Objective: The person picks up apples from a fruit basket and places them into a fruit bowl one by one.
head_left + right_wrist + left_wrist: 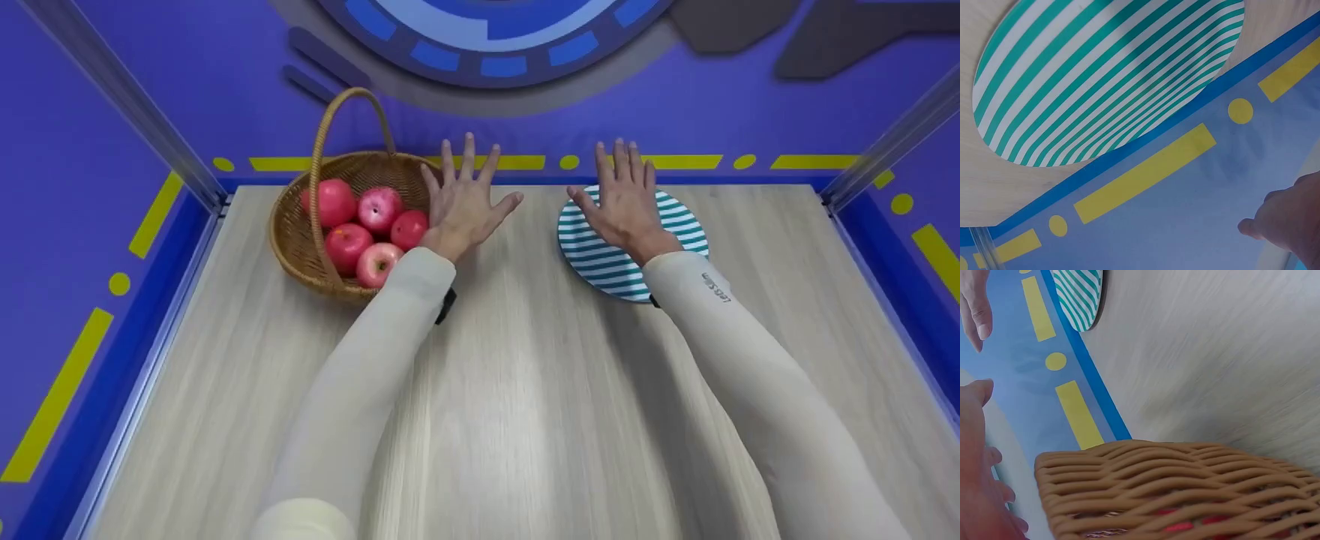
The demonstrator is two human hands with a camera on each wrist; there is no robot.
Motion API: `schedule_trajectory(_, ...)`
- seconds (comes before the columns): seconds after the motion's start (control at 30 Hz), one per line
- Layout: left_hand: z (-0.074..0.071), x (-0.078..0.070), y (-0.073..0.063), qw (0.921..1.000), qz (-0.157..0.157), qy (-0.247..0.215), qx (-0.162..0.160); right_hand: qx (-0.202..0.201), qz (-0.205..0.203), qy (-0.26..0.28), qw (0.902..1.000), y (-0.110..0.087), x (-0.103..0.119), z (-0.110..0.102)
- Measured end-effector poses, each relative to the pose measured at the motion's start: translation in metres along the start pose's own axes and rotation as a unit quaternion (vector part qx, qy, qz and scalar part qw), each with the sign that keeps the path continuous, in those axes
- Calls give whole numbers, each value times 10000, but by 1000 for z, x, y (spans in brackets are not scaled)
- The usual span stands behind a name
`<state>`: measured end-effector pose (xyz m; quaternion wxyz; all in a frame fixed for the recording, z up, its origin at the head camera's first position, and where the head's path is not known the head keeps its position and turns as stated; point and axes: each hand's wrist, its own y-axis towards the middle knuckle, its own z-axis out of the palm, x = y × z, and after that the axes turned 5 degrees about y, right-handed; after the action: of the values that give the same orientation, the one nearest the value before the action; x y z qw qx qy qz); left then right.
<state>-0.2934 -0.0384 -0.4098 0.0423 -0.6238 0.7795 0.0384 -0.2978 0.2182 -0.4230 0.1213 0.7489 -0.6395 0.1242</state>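
Observation:
My left hand (461, 206), fingers spread and straight, hovers by the right rim of a wicker basket (292, 251) and holds nothing. Inside the basket lie several red apples (347, 248); its arched handle stands upright. The left wrist view shows the basket's woven side (1185, 478) close up, with a bit of red through the gaps. Above a round plate (607, 270) with green and white stripes, my right hand (626, 210) is held out flat with straight fingers. In the right wrist view the striped plate (1100, 84) appears apart from that hand (1292, 216).
Both items stand near the back edge of a pale wood-grain table (495, 390). A blue panel (517, 127) with yellow dashes rises behind it, and similar panels close off the left and right sides. Metal corner posts (900, 135) stand at the back corners.

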Motion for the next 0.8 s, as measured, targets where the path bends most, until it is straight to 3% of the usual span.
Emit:
schedule_trajectory(0.57,-22,-2,-5,9997,116,49,-225,-118,-181,195,9996,-8,8,-11)
schedule_trajectory(0.8,-37,0,-10,9988,88,144,-454,-293,-217,593,9976,-8,16,-21)
